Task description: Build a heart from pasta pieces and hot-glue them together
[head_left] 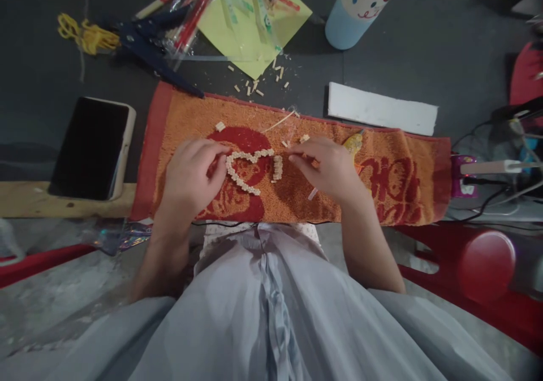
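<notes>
That pale heart outline (253,159) on the towel (292,203) looks light but fragile, so go easy at the edges — your left hand (193,170) pinches its left side — can't tell whether your right hand (333,163) grips anything.

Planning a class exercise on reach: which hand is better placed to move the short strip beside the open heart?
Probably the right hand: it is nearer the short strip, on the open side of the heart. The left hand is at the heart's opposite edge, farther away.
</notes>
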Available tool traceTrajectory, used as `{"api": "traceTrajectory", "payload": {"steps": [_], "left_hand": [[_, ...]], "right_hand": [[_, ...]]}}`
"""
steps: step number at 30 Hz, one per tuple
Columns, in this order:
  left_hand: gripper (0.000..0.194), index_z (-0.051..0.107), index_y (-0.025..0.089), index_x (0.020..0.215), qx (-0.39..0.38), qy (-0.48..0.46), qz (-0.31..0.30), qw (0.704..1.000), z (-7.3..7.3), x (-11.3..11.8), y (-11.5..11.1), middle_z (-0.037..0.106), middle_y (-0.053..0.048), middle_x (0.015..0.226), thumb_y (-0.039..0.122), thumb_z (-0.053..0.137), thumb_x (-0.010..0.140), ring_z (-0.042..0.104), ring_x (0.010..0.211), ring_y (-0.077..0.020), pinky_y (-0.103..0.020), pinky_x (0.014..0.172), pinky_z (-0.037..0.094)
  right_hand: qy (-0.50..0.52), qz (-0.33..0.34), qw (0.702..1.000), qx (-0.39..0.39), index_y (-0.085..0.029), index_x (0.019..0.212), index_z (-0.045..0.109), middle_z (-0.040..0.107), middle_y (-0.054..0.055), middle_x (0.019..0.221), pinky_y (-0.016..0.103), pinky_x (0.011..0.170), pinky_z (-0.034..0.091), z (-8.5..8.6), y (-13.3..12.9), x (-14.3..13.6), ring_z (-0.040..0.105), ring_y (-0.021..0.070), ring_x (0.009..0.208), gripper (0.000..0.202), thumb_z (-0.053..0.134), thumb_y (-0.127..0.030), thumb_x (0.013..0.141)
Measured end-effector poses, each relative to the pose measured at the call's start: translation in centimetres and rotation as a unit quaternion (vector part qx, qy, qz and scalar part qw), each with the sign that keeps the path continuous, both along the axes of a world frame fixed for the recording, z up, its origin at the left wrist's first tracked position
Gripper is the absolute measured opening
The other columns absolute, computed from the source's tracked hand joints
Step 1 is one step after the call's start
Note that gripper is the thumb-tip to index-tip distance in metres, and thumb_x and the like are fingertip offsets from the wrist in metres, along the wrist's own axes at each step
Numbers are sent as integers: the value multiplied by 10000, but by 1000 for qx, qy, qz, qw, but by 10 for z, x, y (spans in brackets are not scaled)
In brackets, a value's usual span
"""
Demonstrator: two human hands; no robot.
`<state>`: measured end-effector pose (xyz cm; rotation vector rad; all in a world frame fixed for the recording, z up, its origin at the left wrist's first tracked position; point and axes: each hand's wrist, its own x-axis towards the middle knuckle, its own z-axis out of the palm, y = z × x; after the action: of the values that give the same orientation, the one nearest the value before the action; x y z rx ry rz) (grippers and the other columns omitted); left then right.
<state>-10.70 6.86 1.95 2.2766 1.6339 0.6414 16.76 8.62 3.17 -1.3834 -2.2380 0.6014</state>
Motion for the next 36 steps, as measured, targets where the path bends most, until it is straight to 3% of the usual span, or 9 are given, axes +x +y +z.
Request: {"api": "traceTrajectory", "payload": {"steps": [4,11,15,22,28,36], "left_hand": [[188,671,231,1028,4,-10,-1,1000,-2,4,-5,727,-69,1011,233,491,975,655,1012,-236,-396,938,504],[214,674,194,1102,-9,20,-66,998,2,32,6,687,-91,1096,278,535,963,596,1110,-264,-418,1021,473],[244,675,166,1131,-9,32,-81,996,0,36,9,673,-103,1121,290,579,945,576,1133,-284,-441,1032,471],[187,699,197,1059,18,-14,-39,999,2,14,3,704,-86,1035,247,552,956,615,1075,-267,-424,985,483],[161,698,213,970,76,-49,6,996,-8,-2,-10,726,-49,925,201,537,958,652,939,-220,-381,894,503],[161,700,206,946,98,-87,26,991,-27,-5,-17,742,-48,911,196,540,948,658,897,-207,-375,886,511]], "right_hand": [[-1,-8,1000,-7,-200,1017,755,743,95,948,347,768,516,-10,-2,-10,666,236,865,220,558,-189,921],[-5,49,999,-20,-205,923,779,765,78,920,342,810,514,-14,35,-19,675,233,870,255,561,-98,847],[-18,61,997,-39,-196,916,784,780,68,917,331,818,508,-12,42,-20,693,232,892,272,556,-75,831],[-58,-9,997,-42,-188,968,761,755,80,915,319,725,468,8,9,-11,665,222,813,208,577,-283,945],[-52,-54,994,-80,-198,1186,698,740,82,1011,345,760,501,-2,-25,-15,677,250,869,466,781,-465,812],[-42,-76,993,-85,-205,1223,665,711,79,1006,384,798,529,-15,-28,-25,671,261,881,478,795,-376,796]]}}
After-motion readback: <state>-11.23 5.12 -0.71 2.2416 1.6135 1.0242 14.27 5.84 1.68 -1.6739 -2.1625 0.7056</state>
